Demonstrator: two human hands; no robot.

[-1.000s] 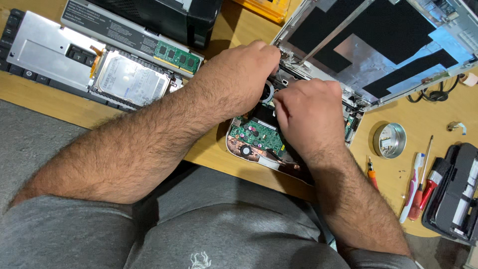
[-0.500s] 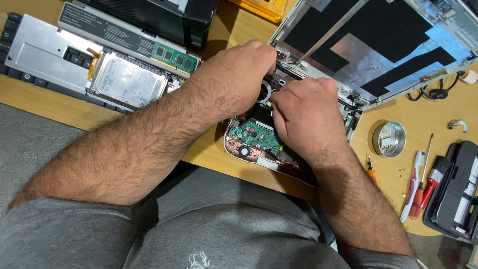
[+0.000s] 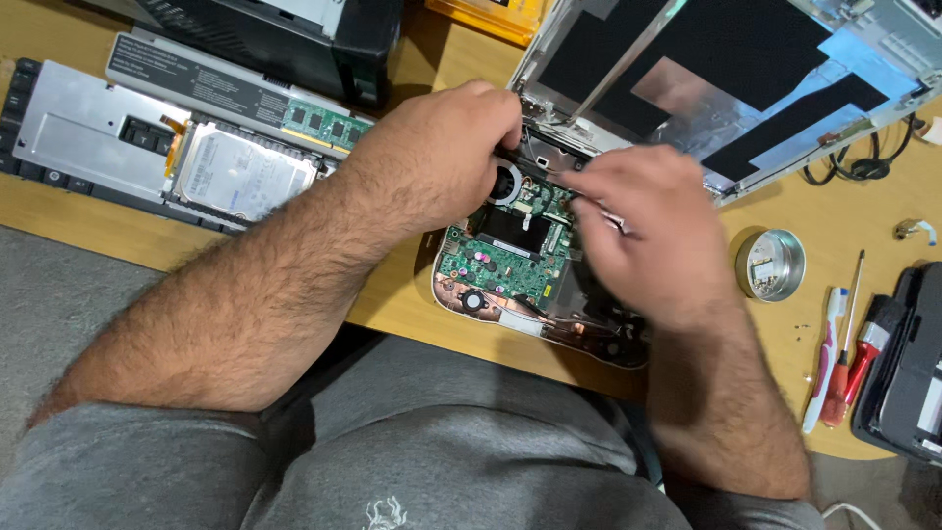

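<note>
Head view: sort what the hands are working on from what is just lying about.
In use: left hand, right hand, green circuit board, opened laptop shell.
Lying about: hard drive, memory stick, round tin, screwdrivers, black case.

Electronics repair bench, seen from above.
Opened laptop [image 3: 687,88] with bared green circuit board [image 3: 505,260], removed hard drive [image 3: 240,177] and memory stick [image 3: 324,125] spread over a wooden surface [image 3: 78,231]; screwdrivers [image 3: 849,363] and small round screw tin [image 3: 770,265] alongside.
</note>
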